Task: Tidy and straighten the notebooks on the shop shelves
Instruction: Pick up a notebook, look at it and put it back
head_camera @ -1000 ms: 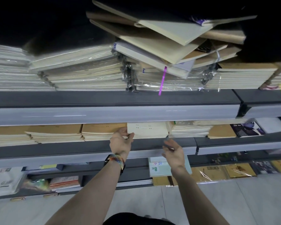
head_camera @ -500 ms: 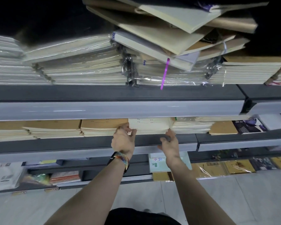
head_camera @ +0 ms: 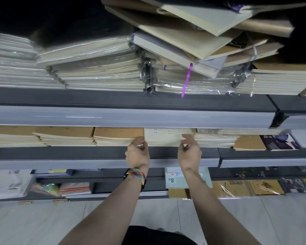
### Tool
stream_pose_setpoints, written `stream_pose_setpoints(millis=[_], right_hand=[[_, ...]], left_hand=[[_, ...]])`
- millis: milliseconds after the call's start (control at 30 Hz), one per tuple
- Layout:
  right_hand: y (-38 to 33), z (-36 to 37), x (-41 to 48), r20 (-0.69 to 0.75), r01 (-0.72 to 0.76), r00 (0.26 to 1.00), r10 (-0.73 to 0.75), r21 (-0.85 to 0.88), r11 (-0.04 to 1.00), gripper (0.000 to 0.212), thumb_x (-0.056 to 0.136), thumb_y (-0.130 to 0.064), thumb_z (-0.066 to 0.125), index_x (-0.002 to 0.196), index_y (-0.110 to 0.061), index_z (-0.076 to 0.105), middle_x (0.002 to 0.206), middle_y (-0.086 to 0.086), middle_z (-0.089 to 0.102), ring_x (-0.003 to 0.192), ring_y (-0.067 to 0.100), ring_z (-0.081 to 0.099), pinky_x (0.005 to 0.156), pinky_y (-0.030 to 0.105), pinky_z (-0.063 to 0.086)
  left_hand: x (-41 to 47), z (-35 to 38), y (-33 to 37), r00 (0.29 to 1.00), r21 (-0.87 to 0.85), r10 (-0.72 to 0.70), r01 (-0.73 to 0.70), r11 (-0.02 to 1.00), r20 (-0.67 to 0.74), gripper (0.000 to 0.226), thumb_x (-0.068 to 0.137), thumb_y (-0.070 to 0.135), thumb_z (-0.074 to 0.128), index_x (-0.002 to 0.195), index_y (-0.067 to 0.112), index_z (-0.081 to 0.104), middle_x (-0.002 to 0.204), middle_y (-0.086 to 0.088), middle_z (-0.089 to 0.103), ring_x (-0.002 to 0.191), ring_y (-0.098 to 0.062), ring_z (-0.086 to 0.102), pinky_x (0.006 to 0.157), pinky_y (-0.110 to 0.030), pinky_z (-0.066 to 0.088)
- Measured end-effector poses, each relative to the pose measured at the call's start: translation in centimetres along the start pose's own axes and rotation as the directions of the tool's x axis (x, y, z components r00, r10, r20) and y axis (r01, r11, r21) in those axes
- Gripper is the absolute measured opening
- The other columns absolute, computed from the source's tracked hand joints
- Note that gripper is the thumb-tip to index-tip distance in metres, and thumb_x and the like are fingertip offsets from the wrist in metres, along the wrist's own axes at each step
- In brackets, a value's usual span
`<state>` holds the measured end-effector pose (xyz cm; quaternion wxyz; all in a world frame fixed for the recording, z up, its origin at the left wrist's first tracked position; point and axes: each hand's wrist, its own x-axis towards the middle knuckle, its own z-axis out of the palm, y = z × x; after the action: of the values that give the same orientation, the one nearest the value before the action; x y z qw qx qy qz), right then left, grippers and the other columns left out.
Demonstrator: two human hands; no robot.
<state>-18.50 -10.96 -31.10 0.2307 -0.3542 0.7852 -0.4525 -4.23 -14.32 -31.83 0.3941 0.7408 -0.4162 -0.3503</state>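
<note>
Squaring up the cream stack (head_camera: 163, 137) on the middle shelf (head_camera: 78, 152).

Nearest, found the left grip (head_camera: 137, 154), banded at the wrist, curled onto the stack's left front corner, and the right grip (head_camera: 189, 152) curled onto its right front corner; pinching the pile, not lifting it, by the look. Against a second ago, noted the right grip risen from the shelf lip to the stack and both drawn closer together; judged to be nudging this pile true between its neighbours. Counted along the same shelf three kraft stacks (head_camera: 118, 137) to the left, then one wrapped stack and two loose covers to the right. Beyond, on the top shelf (head_camera: 131, 99), counted roughly four wrapped piles, plus one skewed heap (head_camera: 193, 38) not yet straightened.
</note>
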Motion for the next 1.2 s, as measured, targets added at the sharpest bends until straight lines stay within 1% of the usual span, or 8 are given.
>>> stream_pose_setpoints(millis=[100,200,300,433,667,767,1100,1200], right_hand=[[-1.4,0.0,0.9,0.121,0.13,0.985,-0.123,-0.051,0.99,0.024,0.094,-0.008,0.063,0.108,-0.027,0.069,0.109,-0.005,0.068,0.074,0.007,0.067,0.082,0.028,0.058],[-2.5,0.4,1.8,0.266,0.189,0.952,-0.15,-0.129,0.973,0.026,0.093,-0.016,0.068,0.116,-0.027,0.069,0.115,-0.006,0.063,0.096,0.013,0.065,0.092,0.028,0.053],[-3.2,0.7,2.3,0.352,0.229,0.926,-0.137,-0.234,0.945,0.037,0.093,-0.019,0.069,0.13,-0.023,0.064,0.123,-0.005,0.045,0.13,0.02,0.036,0.115,0.031,0.032],[-3.3,0.6,2.6,0.409,0.217,0.909,-0.082,-0.296,0.93,0.051,0.095,-0.012,0.063,0.144,-0.019,0.05,0.147,0.003,0.041,0.142,0.021,0.02,0.119,0.026,0.017],[-2.4,1.3,2.9,0.474,0.186,0.88,-0.031,-0.285,0.94,0.064,0.094,-0.004,0.06,0.151,-0.02,0.037,0.158,0.003,0.033,0.146,0.022,0.028,0.121,0.03,0.019],[-1.8,1.5,2.7,0.493,0.201,0.869,-0.039,-0.279,0.939,0.069,0.092,0.001,0.057,0.153,-0.021,0.035,0.162,0.003,0.025,0.15,0.021,0.02,0.122,0.028,0.017],[0.6,0.9,-0.4,0.189,0.109,0.979,-0.079,-0.155,0.982,0.064,0.092,0.004,0.054,0.152,-0.007,0.036,0.164,0.007,0.017,0.153,0.017,0.01,0.111,0.008,0.005],[0.7,0.9,-1.3,0.112,0.038,0.993,-0.026,-0.102,0.994,0.066,0.093,0.002,0.055,0.154,-0.01,0.032,0.162,0.006,0.02,0.151,0.019,0.018,0.116,0.017,0.016]], left_hand=[[-0.5,0.6,-0.3,0.988,-0.037,-0.157,0.157,0.987,0.003,0.013,0.089,0.015,0.07,0.1,0.021,0.075,0.101,-0.003,0.075,0.1,-0.027,0.07,0.08,-0.025,0.05],[-1.3,1.5,-1.2,0.964,-0.147,-0.232,0.251,0.957,0.133,0.02,0.092,0.01,0.064,0.108,0.017,0.072,0.111,-0.005,0.073,0.105,-0.026,0.069,0.085,-0.022,0.048],[-1.8,2.2,-0.8,0.929,-0.179,-0.27,0.32,0.93,0.253,0.042,0.098,0.006,0.051,0.139,0.011,0.054,0.133,-0.002,0.061,0.111,-0.018,0.06,0.094,-0.017,0.038],[-1.6,3.1,0.2,0.898,-0.217,-0.278,0.363,0.906,0.34,0.055,0.098,0.002,0.046,0.151,0.011,0.035,0.138,0.0,0.053,0.121,-0.021,0.055,0.101,-0.021,0.037],[-1.1,3.2,1.8,0.874,-0.202,-0.302,0.398,0.895,0.382,0.026,0.1,0.003,0.041,0.122,0.013,0.051,0.117,-0.014,0.062,0.109,-0.031,0.058,0.098,-0.03,0.043],[-0.8,3.3,2.0,0.86,-0.16,-0.315,0.404,0.901,0.401,0.028,0.096,0.006,0.041,0.122,0.007,0.052,0.129,-0.018,0.056,0.119,-0.035,0.055,0.099,-0.035,0.044],[-0.8,2.9,1.8,0.865,-0.166,-0.344,0.425,0.89,0.366,0.057,0.099,0.008,0.045,0.154,0.01,0.028,0.153,-0.009,0.036,0.135,-0.028,0.044,0.111,-0.032,0.034],[-0.9,2.8,1.5,0.878,-0.199,-0.337,0.417,0.887,0.339,0.057,0.1,0.006,0.046,0.154,0.012,0.029,0.155,-0.006,0.035,0.135,-0.026,0.043,0.11,-0.029,0.032]])
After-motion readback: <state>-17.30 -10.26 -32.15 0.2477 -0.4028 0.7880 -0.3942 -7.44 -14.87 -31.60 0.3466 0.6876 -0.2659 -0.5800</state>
